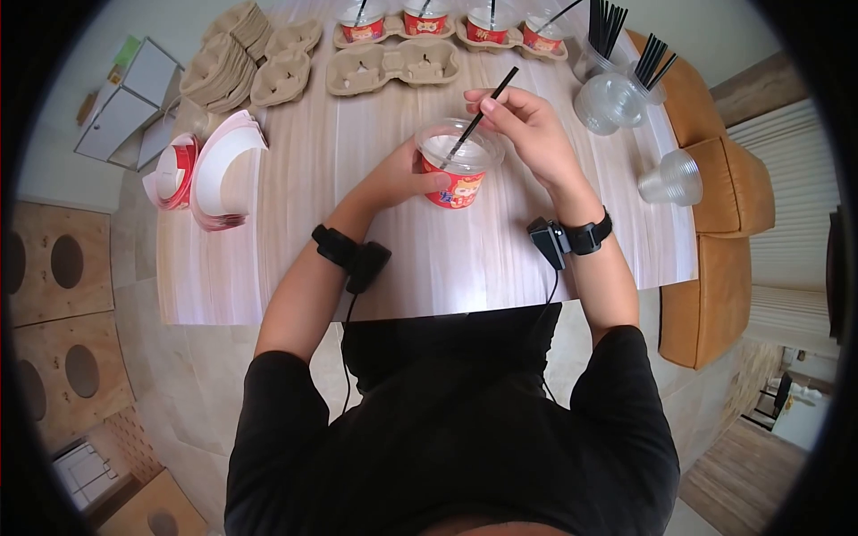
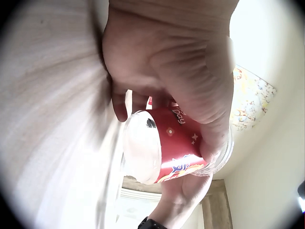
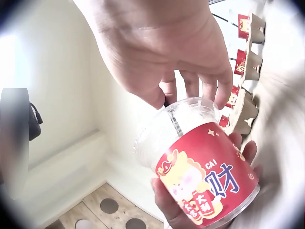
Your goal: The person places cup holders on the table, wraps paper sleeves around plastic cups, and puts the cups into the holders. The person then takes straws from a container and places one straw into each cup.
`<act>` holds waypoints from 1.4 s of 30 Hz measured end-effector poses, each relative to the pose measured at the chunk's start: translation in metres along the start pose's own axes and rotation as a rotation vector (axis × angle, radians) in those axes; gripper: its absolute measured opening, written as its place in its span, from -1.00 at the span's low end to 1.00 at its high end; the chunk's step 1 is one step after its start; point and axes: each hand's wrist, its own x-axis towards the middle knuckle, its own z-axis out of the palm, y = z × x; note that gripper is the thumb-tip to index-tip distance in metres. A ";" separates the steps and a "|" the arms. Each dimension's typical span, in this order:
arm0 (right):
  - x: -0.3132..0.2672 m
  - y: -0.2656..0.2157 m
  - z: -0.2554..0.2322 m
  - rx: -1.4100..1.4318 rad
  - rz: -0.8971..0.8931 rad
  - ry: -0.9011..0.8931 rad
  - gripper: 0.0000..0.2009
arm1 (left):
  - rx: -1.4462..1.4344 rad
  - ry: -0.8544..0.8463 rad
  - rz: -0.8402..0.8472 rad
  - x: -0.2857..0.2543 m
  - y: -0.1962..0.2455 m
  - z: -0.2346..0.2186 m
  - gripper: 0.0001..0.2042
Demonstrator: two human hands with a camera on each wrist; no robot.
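A clear plastic cup with a red printed sleeve (image 1: 458, 189) and a clear lid is tilted slightly over the table's middle. The left hand (image 1: 399, 175) grips it round the side; in the left wrist view the thumb of that hand (image 2: 176, 71) presses the red sleeve (image 2: 178, 143). A black straw (image 1: 474, 121) slants through the lid into the cup. Thumb and fingers of the right hand (image 1: 534, 138) pinch the straw's upper part. The right wrist view has the right hand (image 3: 167, 52) just above the lid, with the straw's lower part (image 3: 175, 121) visible inside the cup (image 3: 209, 176).
Along the back, cups with straws (image 1: 425, 22) sit in cardboard carriers, and a carrier without cups (image 1: 391, 71) lies before them. Stacked carriers (image 1: 219, 76) and red-and-white sleeves (image 1: 214, 183) are at left. Straw containers (image 1: 594, 62) and stacked clear lids (image 1: 610, 103) and cups (image 1: 672, 179) are at right.
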 end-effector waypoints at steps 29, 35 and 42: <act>0.073 -0.004 0.041 0.002 -0.072 -0.204 -0.36 | -0.493 0.477 0.416 0.007 -0.006 -0.057 -0.55; 0.159 0.001 0.058 -0.276 -0.325 -0.114 -0.29 | -0.702 0.814 0.345 0.000 -0.008 -0.081 -0.73; 0.180 0.023 0.072 -0.447 -0.365 -0.209 -0.33 | -0.692 0.831 0.259 0.000 0.002 -0.073 -0.74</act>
